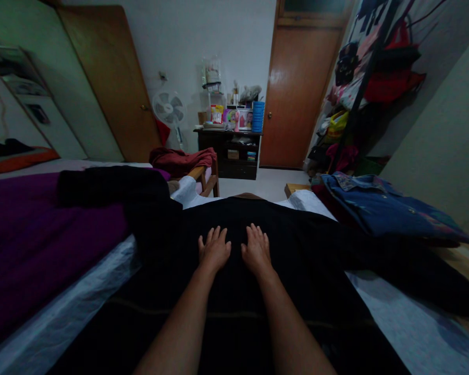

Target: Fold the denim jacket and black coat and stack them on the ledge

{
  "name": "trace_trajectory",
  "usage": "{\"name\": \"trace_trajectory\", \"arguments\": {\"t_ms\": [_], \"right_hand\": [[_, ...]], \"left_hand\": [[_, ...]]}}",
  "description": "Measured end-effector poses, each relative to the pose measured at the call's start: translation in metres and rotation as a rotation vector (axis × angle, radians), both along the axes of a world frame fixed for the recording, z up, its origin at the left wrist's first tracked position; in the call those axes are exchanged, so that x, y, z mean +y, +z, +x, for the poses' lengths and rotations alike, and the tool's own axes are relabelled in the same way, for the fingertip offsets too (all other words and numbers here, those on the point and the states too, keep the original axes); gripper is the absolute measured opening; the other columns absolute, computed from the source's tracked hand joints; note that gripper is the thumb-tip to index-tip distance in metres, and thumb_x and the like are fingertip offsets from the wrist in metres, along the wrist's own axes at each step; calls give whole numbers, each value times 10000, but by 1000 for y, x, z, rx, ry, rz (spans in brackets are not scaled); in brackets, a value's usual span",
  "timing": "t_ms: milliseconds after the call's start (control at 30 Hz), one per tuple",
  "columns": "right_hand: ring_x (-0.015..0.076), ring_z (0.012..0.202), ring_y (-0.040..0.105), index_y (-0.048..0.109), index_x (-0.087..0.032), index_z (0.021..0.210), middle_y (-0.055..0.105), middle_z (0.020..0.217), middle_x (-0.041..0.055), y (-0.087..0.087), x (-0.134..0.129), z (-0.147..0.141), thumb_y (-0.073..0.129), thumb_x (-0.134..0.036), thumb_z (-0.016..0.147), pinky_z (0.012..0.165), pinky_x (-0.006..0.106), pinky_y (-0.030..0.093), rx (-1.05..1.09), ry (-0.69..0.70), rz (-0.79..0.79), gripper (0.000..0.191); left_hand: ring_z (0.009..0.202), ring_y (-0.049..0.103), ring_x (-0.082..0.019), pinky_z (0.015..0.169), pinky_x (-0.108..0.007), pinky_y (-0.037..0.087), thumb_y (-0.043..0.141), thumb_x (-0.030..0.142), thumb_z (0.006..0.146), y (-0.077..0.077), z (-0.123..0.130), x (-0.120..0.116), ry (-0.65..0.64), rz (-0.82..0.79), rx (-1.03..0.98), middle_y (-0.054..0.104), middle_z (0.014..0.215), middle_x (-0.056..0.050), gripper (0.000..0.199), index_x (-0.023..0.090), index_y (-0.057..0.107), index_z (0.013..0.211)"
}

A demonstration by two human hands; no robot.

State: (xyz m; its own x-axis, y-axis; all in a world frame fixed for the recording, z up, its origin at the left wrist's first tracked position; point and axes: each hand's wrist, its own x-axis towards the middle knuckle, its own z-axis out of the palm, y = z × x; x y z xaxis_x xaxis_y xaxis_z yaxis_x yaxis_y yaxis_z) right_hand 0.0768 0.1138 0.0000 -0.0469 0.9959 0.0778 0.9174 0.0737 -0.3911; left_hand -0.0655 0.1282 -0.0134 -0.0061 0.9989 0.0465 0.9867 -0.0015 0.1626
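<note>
A black long-sleeved garment (234, 291) lies spread out in front of me, its collar end pointing away and its sleeves stretched to both sides. My left hand (214, 247) rests flat on its upper part, fingers spread. Beside it, a short gap to the right, my right hand (256, 247) also lies flat on the black cloth with its fingers stretched out. Neither hand grips anything. The left sleeve crosses a purple cloth (82, 234); the right sleeve reaches past a folded denim garment (383, 203).
Under the garment is a pale patterned sheet (410, 312). A dark red cloth (182, 160) hangs over a wooden frame ahead. Farther back stand a white fan (170, 109), a dark cabinet (229, 166) with items on it, and a wooden door (297, 94). Bags (394, 78) hang at right.
</note>
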Motion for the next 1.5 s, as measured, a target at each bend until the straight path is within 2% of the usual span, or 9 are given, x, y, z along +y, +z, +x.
{"name": "trace_trajectory", "arguments": {"t_ms": [100, 400, 633, 800, 933, 1033, 1133, 1300, 1500], "right_hand": [[200, 1418, 208, 393, -199, 1421, 276, 1542, 30, -3, 1, -1, 411, -237, 883, 1147, 423, 129, 20, 88, -36, 539], [190, 1418, 207, 393, -229, 1420, 264, 1546, 15, -3, -1, -2, 384, -266, 903, 1145, 427, 127, 7, 77, -59, 518], [195, 1418, 207, 379, -219, 1427, 258, 1549, 18, -4, 0, -1, 388, -270, 899, 1144, 430, 128, -1, 86, -63, 530], [196, 1417, 207, 369, -220, 1433, 260, 1548, 9, -5, 0, -1, 395, -273, 892, 1145, 430, 121, 6, 83, -65, 544], [198, 1420, 198, 364, -215, 1437, 253, 1549, 3, -5, 0, -2, 390, -276, 893, 1148, 431, 114, 10, 77, -69, 548], [199, 1418, 205, 370, -220, 1435, 256, 1548, 4, -4, -1, -2, 390, -277, 894, 1147, 429, 117, 7, 77, -64, 544], [195, 1418, 206, 370, -229, 1434, 262, 1547, 7, -3, -1, -2, 387, -278, 898, 1147, 423, 116, 7, 74, -61, 539], [194, 1422, 196, 366, -233, 1436, 251, 1550, 4, -2, -1, -2, 389, -275, 895, 1147, 426, 115, 15, 76, -75, 543], [195, 1424, 188, 362, -229, 1439, 244, 1553, 3, 0, -1, -1, 389, -282, 896, 1149, 421, 109, 20, 77, -91, 546]], "left_hand": [[1415, 232, -267, 1114, -579, 169, 337, 385, 915, 0, 0, -1, -2, 4, 13, 312, 1532, -58, 527, 263, 369, 1427], [1414, 217, -273, 1116, -569, 159, 284, 490, 918, 1, 4, -1, 36, -6, 10, 300, 1538, -54, 595, 258, 301, 1466], [1235, 424, -345, 972, -536, 359, 338, 574, 887, 17, 12, 16, 50, 2, 79, 479, 1387, -106, 572, 325, 427, 1394], [1185, 441, -322, 932, -477, 391, 346, 495, 912, 26, 17, 29, 50, 65, 132, 508, 1312, -128, 480, 284, 515, 1309], [1168, 462, -307, 979, -477, 356, 354, 396, 923, 18, 16, 38, 8, 142, 120, 550, 1246, -134, 405, 222, 579, 1211], [1264, 409, -264, 1081, -434, 265, 354, 329, 924, 8, 12, 44, -79, 196, 87, 513, 1346, -112, 404, 197, 543, 1257], [1354, 324, -229, 1094, -395, 264, 350, 323, 925, 4, 7, 51, -115, 128, 63, 410, 1468, -94, 468, 184, 445, 1362], [1299, 397, -251, 1027, -431, 345, 329, 408, 933, 17, 1, 65, -129, 28, 70, 466, 1427, -88, 467, 219, 473, 1334], [1168, 489, -274, 894, -403, 439, 275, 454, 946, 32, 8, 87, -88, 44, 62, 562, 1271, -109, 467, 235, 519, 1277]]}}
